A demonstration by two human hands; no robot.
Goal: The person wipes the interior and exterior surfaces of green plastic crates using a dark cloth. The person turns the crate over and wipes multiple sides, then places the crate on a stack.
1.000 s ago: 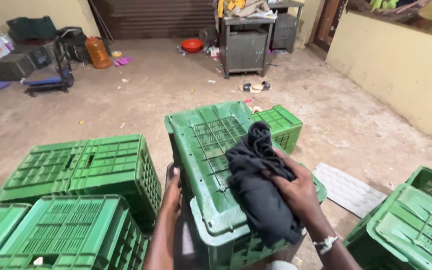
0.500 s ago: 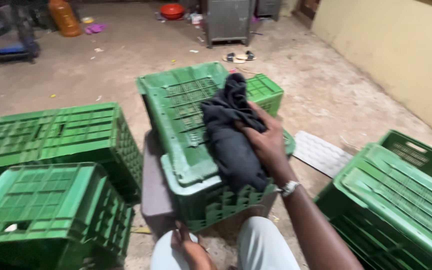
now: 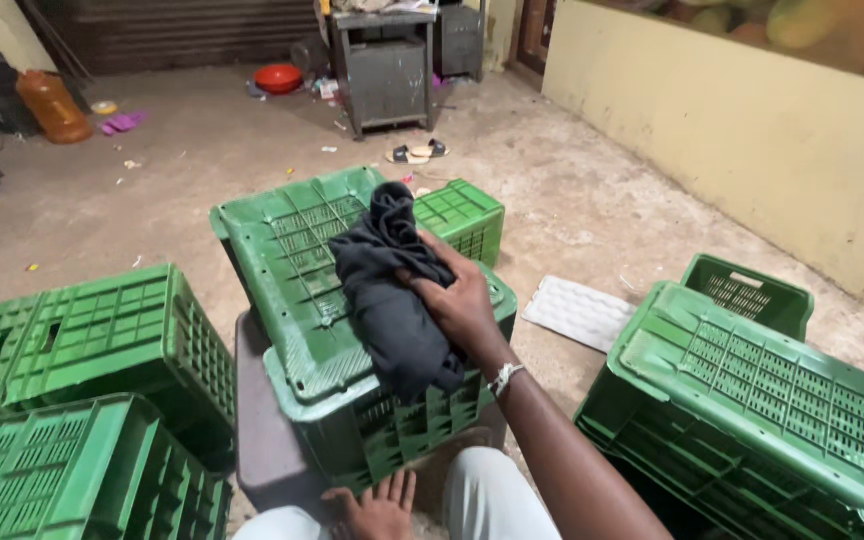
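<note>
Head view: right hand [image 3: 464, 305] grips a dark cloth [image 3: 392, 290], fingers [image 3: 430, 290] closed around it, pressing it onto the upturned green crate [image 3: 297, 290]. Crate rests on a dark stool [image 3: 262, 430]. Left hand [image 3: 377, 505] lies flat, fingers spread, holding nothing, just below the crate near the knee.

An upturned crate [image 3: 322, 290] rests on a stool [image 3: 262, 430], with a cloth [image 3: 392, 290] lying on it. More crates [image 3: 82, 340] stand left, another crate [image 3: 752, 390] right, and a cabinet [image 3: 384, 65] behind.
</note>
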